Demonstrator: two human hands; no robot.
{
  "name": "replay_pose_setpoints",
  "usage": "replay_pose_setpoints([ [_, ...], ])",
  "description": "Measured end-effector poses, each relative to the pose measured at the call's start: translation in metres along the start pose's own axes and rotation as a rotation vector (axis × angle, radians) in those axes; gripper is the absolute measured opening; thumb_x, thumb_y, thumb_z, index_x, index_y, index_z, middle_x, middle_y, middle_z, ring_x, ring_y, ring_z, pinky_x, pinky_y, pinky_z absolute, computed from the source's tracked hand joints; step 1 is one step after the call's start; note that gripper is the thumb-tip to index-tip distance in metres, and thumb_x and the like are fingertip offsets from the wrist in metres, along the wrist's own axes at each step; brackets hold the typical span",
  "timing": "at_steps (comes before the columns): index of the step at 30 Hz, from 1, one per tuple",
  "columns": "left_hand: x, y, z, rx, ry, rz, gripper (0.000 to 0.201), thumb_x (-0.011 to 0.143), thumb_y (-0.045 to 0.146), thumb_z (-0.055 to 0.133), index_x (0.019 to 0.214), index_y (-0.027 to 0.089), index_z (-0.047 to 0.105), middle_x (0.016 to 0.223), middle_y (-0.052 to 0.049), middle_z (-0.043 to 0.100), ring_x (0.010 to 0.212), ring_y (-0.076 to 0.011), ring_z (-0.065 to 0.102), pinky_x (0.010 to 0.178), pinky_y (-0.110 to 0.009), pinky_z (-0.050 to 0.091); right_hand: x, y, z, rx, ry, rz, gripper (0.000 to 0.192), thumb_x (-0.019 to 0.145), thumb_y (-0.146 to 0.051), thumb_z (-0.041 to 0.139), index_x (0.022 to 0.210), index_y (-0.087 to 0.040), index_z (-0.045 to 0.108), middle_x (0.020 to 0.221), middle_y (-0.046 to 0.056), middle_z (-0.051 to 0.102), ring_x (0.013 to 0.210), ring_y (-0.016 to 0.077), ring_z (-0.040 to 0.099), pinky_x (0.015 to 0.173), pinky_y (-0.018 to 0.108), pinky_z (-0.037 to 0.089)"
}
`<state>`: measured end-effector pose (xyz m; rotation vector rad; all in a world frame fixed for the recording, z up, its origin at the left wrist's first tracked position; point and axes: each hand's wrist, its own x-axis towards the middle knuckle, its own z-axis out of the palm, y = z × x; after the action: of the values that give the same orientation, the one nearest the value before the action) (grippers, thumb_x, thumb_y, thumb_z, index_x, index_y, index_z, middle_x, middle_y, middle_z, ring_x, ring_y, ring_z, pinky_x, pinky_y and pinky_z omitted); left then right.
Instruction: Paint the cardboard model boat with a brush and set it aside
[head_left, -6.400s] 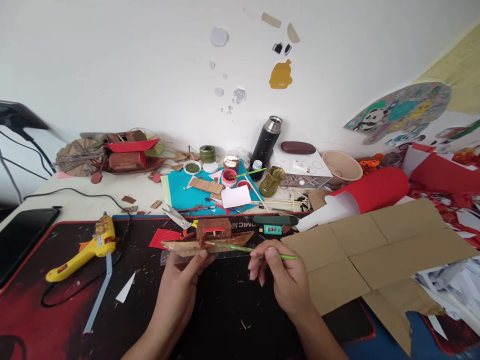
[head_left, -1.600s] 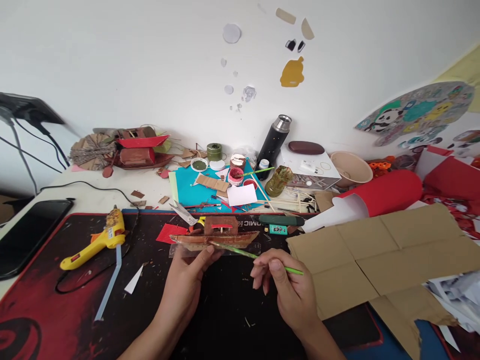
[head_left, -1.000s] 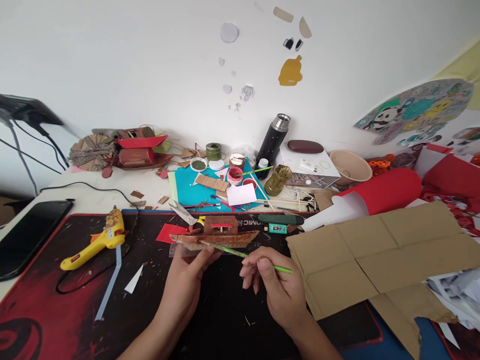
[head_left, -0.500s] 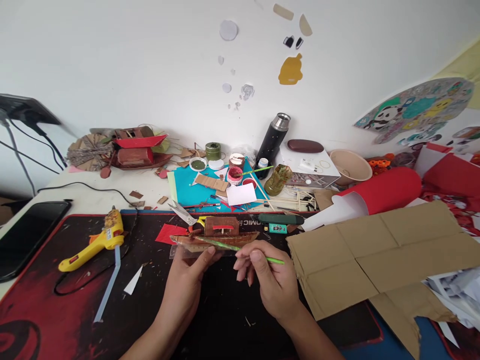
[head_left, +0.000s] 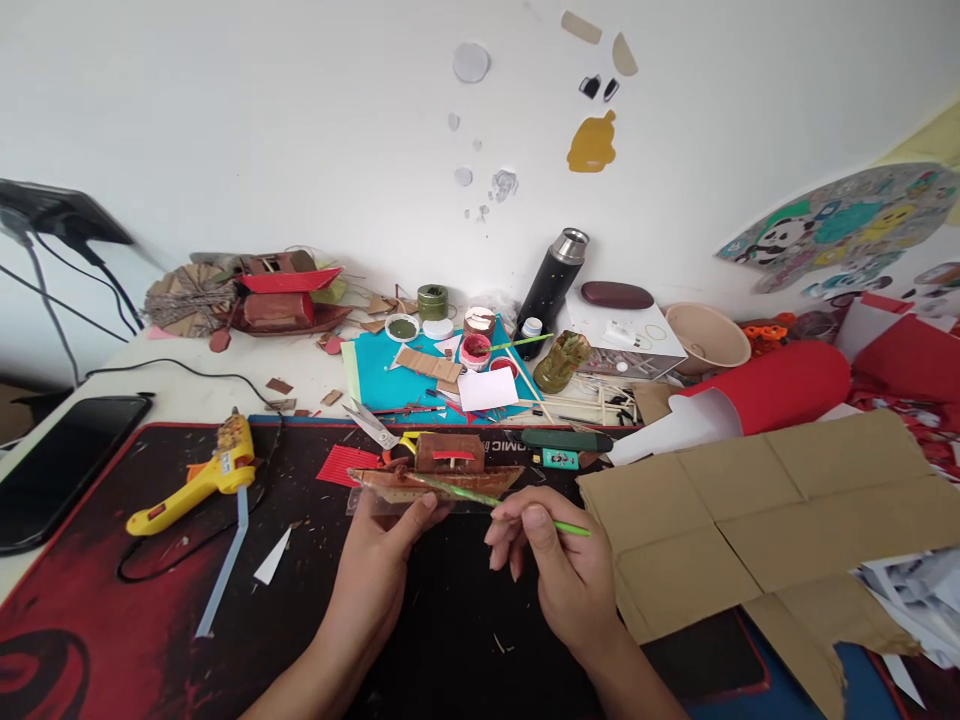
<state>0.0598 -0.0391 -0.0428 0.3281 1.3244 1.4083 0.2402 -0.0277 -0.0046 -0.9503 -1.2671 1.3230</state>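
My left hand (head_left: 382, 545) grips the near side of a small brown model boat (head_left: 480, 482), thumb up against the hull and the other fingers mostly hidden. The boat has a brown cabin with a red strip on it. A clear plastic piece (head_left: 360, 502) shows along its lower edge. My right hand (head_left: 559, 550) pinches a green-handled paintbrush (head_left: 480, 496) between thumb and fingers. The brush slants left across the hull, its tip at the boat's left part; whether it touches is hard to tell. Scissors (head_left: 371, 428) with yellow handles lie behind the boat, beside a red corrugated piece (head_left: 341, 465).
A yellow glue gun (head_left: 199, 480) with its cord lies left, near a black phone (head_left: 71, 470). Paint jars (head_left: 475, 350) stand on blue paper (head_left: 375, 370) behind. Cardboard sheets (head_left: 750, 520) cover the right. Other model boats (head_left: 289, 312) sit at back left; a black flask (head_left: 553, 275) leans nearby.
My right hand and the brush have shifted slightly right along the hull. My left hand keeps its hold on the boat. The whole view has drifted a little.
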Motion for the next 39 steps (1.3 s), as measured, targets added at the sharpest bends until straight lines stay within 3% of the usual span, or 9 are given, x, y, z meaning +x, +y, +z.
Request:
replay_pose_setpoints([
  [12,0.001,-0.003,-0.003,0.052,-0.058,0.034,0.063,0.065,0.058,0.105,0.109,0.023,0.076,0.106,-0.009,0.087,0.106,-0.0362,0.082,0.094,-0.047,0.064,0.015,-0.002,0.020,-0.100,-0.140,-0.045,0.047,0.119,-0.055,0.058,0.102,-0.020,0.084,0.081,0.007,0.081,0.058,0.0159,0.074,0.047,0.023,0.050],
  [21,0.001,-0.007,-0.009,0.114,-0.056,0.080,0.059,0.070,0.063,0.102,0.104,0.024,0.074,0.097,-0.005,0.085,0.090,-0.0294,0.079,0.083,-0.039,0.059,0.024,0.000,0.035,-0.111,-0.200,-0.062,0.046,0.120,-0.054,0.056,0.104,-0.022,0.083,0.083,0.005,0.080,0.061,0.0156,0.073,0.052,0.024,0.056],
  [32,0.002,-0.005,-0.006,0.060,-0.052,0.039,0.057,0.067,0.057,0.104,0.104,0.024,0.076,0.100,-0.007,0.087,0.101,-0.0353,0.082,0.090,-0.046,0.063,0.014,-0.003,0.020,-0.120,-0.154,-0.026,0.048,0.119,-0.057,0.057,0.102,-0.020,0.084,0.081,0.007,0.081,0.059,0.0161,0.074,0.049,0.024,0.053],
  [39,0.001,-0.004,-0.004,0.048,-0.038,0.027,0.070,0.064,0.059,0.105,0.115,0.023,0.075,0.108,-0.010,0.088,0.099,-0.0350,0.082,0.091,-0.049,0.066,0.006,-0.004,0.009,-0.069,-0.101,0.000,0.045,0.118,-0.055,0.061,0.102,-0.020,0.084,0.080,0.008,0.082,0.058,0.0163,0.075,0.048,0.022,0.050],
])
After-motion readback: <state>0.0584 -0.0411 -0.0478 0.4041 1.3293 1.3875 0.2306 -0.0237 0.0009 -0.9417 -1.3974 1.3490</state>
